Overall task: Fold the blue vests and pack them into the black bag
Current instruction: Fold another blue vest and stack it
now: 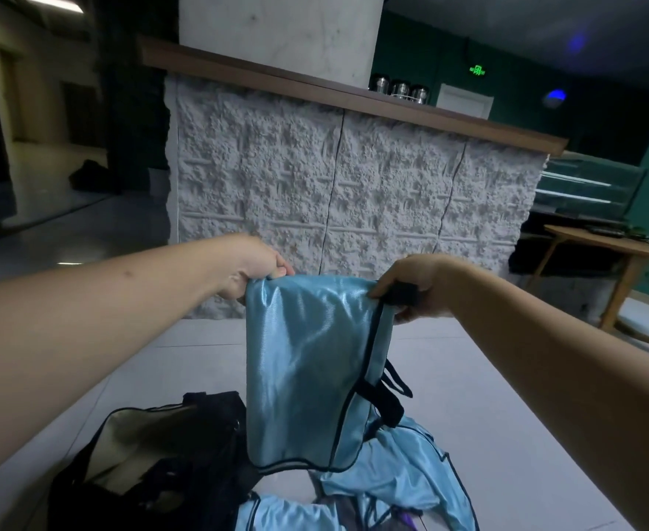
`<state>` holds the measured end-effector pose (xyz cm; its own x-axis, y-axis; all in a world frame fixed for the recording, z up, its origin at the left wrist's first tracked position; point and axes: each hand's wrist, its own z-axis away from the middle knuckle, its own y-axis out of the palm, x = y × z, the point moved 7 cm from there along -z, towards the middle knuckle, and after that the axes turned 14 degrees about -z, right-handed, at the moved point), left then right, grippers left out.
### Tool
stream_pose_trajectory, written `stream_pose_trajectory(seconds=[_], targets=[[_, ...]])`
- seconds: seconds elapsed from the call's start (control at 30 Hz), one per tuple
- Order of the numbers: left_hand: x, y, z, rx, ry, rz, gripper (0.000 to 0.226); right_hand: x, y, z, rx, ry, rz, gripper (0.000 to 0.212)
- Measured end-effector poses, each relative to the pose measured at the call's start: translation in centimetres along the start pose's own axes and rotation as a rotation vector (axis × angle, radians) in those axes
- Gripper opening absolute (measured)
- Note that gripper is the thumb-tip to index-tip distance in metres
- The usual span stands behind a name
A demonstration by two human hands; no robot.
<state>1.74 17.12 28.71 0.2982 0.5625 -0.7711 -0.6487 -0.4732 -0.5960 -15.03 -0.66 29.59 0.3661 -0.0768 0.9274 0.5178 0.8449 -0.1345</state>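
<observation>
A blue vest (307, 362) is held up in the air by both hands, in front of a white rough-textured counter (353, 178). Its top edge is stretched between the two hands, and the cloth hangs down from there, folded over itself, with black trim along the right side and the bottom edge.

The left hand (256, 268) is closed on the upper left corner of the vest, the fingers curled over the cloth. The right hand (417, 287) is closed on the upper right corner, where a black strap is pinched under the thumb. Two more black straps hang loose at the right edge, lower down.

The black bag (150, 457) is placed on the grey floor (507, 396) at the lower left, below the held vest. It is open at the top, and a pale lining is seen inside it. The lower left corner of the hanging vest overlaps the bag in the view; whether they touch cannot be told.

More blue vests (399, 469) are spread on the floor just right of the bag, crumpled and not folded. A wooden table (618, 251) is seen at the far right.
</observation>
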Motion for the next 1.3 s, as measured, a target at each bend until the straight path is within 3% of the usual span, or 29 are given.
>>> stream_pose_trajectory(seconds=[0.13,0.27,0.37,0.5,0.53,0.63,0.7,0.77,0.83,1.07,1.3], targets=[[0.7,0.4,0.4,0.096,-0.104,0.089,0.025,0.1,0.5,0.0,0.000,-0.043,-0.033,0.015],[0.3,-0.1,0.4,0.125,-0.042,0.123,0.034,0.0,1.4,0.6,0.119,-0.070,0.046,0.037],[-0.6,-0.3,0.9,0.164,0.063,0.048,0.038,0.2,1.7,1.0,0.147,-0.079,0.159,0.020],[-0.6,-0.4,0.3,0.221,0.190,-0.125,0.096,-0.3,2.0,1.2,0.209,-0.072,0.417,0.023],[-0.5,-0.2,0.1,0.205,0.196,-0.187,0.093,-0.4,2.0,1.1,0.187,-0.083,0.487,0.026],[-0.3,0.6,0.0,0.069,0.223,-0.396,0.040,-0.8,1.9,0.5,0.082,-0.133,0.634,0.020],[0.0,0.7,-0.3,-0.072,0.246,-0.514,0.019,-1.0,1.9,0.0,0.020,-0.165,0.727,0.020],[-0.1,0.7,-0.3,-0.204,0.273,-0.682,0.015,-1.0,1.9,-0.1,-0.021,-0.187,0.858,0.017],[0.2,0.7,-0.1,-0.241,0.287,-0.705,0.012,-1.5,1.7,-0.3,-0.023,-0.185,0.929,0.014],[3.6,2.1,-1.8,-0.129,0.251,-0.506,0.010,-4.0,1.3,-1.4,-0.022,-0.203,1.011,0.011],[7.3,5.3,-4.4,-0.175,0.207,-0.324,0.010,-8.1,2.0,-3.4,0.034,-0.263,1.041,0.017]])
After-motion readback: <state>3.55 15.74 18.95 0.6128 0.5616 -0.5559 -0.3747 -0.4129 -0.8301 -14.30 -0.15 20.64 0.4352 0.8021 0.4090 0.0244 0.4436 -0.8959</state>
